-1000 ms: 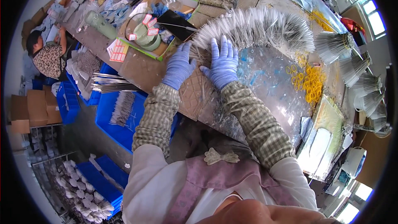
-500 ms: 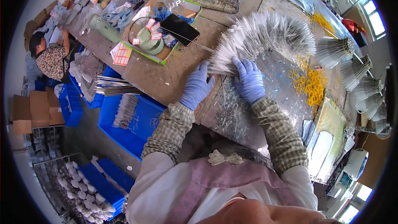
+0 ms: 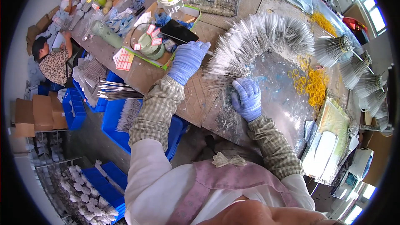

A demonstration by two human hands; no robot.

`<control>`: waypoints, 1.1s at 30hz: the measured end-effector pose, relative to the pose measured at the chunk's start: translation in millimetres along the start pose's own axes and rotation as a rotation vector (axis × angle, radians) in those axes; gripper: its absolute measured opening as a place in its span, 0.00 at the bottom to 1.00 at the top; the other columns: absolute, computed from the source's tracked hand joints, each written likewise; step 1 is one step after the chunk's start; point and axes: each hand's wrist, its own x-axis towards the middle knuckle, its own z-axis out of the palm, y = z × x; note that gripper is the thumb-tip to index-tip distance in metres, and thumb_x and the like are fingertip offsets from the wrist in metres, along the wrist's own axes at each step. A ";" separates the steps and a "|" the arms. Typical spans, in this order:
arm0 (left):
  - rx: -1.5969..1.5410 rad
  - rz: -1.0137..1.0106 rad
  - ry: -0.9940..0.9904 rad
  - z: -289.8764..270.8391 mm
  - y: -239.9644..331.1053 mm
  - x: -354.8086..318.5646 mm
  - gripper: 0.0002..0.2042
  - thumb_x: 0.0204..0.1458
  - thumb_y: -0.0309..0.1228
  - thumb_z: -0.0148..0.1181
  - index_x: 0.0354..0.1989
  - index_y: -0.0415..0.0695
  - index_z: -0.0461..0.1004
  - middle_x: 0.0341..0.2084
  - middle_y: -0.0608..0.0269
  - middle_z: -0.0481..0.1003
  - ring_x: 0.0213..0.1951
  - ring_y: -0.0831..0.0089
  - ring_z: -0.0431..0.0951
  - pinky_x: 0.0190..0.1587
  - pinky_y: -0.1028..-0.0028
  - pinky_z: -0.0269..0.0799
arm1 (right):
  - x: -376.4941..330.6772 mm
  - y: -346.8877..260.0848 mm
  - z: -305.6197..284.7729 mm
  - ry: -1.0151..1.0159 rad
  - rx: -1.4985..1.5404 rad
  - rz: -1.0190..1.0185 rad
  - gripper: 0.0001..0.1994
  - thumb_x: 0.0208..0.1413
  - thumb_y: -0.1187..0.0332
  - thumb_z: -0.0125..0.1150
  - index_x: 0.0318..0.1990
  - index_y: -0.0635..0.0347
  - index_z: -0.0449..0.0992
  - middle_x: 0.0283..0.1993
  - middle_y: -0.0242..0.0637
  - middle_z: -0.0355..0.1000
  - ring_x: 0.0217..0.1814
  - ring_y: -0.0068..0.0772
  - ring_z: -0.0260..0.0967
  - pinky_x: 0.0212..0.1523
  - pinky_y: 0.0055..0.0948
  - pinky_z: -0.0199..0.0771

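Observation:
A thick arc of thin white-bristled wire brushes (image 3: pixel 260 37) lies fanned across the worktable. My left hand (image 3: pixel 187 60), in a bluish-purple glove, is beside the black phone (image 3: pixel 180 31), left of the arc. Its fingers are closed over a thin pale rod (image 3: pixel 210 53), whose end pokes out past them. My right hand (image 3: pixel 248 100), gloved alike, rests on the tabletop just below the arc's near end. Its fingers are curled in, and whatever they might hold is hidden. To its right lies a pile of yellow rubber bands (image 3: pixel 310 85).
Bundled brushes (image 3: pixel 333 51) stand along the right side. A green-edged carton (image 3: pixel 161 64) holds a tagged jar (image 3: pixel 150 43) and a lidded cup (image 3: pixel 171 1). Metal rods (image 3: pixel 118 91) jut over a blue bin (image 3: pixel 111 121) at left. Another person (image 3: pixel 54 60) sits farther left.
My left hand has left the brushes and moved up and left, over the thin rod by the phone. My right hand has drawn back slightly toward me, its fingers more curled.

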 end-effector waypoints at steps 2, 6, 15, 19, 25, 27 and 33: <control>-0.021 0.032 0.116 -2.6 -0.3 -3.5 0.16 0.53 0.31 0.56 0.52 0.49 0.76 0.43 0.61 0.79 0.41 0.64 0.80 0.39 0.64 0.77 | 2.7 -0.8 -3.6 -0.038 0.083 -0.006 0.20 0.47 0.72 0.61 0.51 0.57 0.74 0.50 0.43 0.72 0.53 0.50 0.70 0.54 0.47 0.70; -0.105 0.043 0.367 -29.4 9.8 -17.8 0.17 0.50 0.28 0.58 0.50 0.48 0.77 0.45 0.64 0.77 0.42 0.65 0.79 0.42 0.66 0.76 | 0.5 1.3 -5.0 -0.049 0.111 0.013 0.21 0.47 0.73 0.61 0.52 0.58 0.73 0.51 0.43 0.72 0.54 0.50 0.69 0.55 0.48 0.69; -0.578 -0.329 0.478 -57.1 -24.3 -23.5 0.15 0.50 0.25 0.62 0.47 0.42 0.78 0.42 0.58 0.80 0.39 0.59 0.81 0.43 0.66 0.78 | 0.8 4.1 0.9 -0.048 0.110 0.016 0.21 0.48 0.71 0.61 0.53 0.58 0.73 0.53 0.43 0.72 0.55 0.51 0.69 0.56 0.48 0.69; 0.087 -0.333 0.419 -56.0 -59.2 8.1 0.18 0.54 0.23 0.54 0.54 0.45 0.75 0.46 0.58 0.79 0.48 0.58 0.78 0.48 0.63 0.76 | -0.7 4.6 0.9 -0.052 0.123 0.021 0.21 0.49 0.70 0.61 0.53 0.57 0.74 0.53 0.43 0.72 0.55 0.50 0.69 0.56 0.48 0.69; -0.390 -0.072 0.239 -48.0 0.6 57.8 0.16 0.56 0.38 0.57 0.50 0.46 0.76 0.39 0.55 0.79 0.45 0.55 0.78 0.49 0.59 0.72 | -2.3 7.1 0.8 -0.094 0.122 0.043 0.20 0.48 0.70 0.62 0.51 0.58 0.76 0.52 0.41 0.74 0.55 0.49 0.70 0.56 0.47 0.70; -0.430 -0.105 0.055 -50.0 21.4 80.0 0.18 0.57 0.39 0.57 0.53 0.46 0.74 0.45 0.52 0.77 0.46 0.54 0.78 0.49 0.57 0.73 | -1.4 6.8 -0.6 -0.087 0.118 0.040 0.19 0.49 0.69 0.62 0.51 0.58 0.76 0.51 0.42 0.74 0.55 0.49 0.70 0.57 0.47 0.70; -0.342 -0.133 -0.273 -14.8 38.6 127.6 0.22 0.57 0.38 0.57 0.61 0.50 0.68 0.55 0.46 0.70 0.50 0.49 0.76 0.52 0.53 0.72 | 0.0 5.8 0.7 -0.132 0.119 0.077 0.17 0.49 0.69 0.61 0.49 0.58 0.77 0.50 0.41 0.74 0.54 0.49 0.70 0.56 0.47 0.70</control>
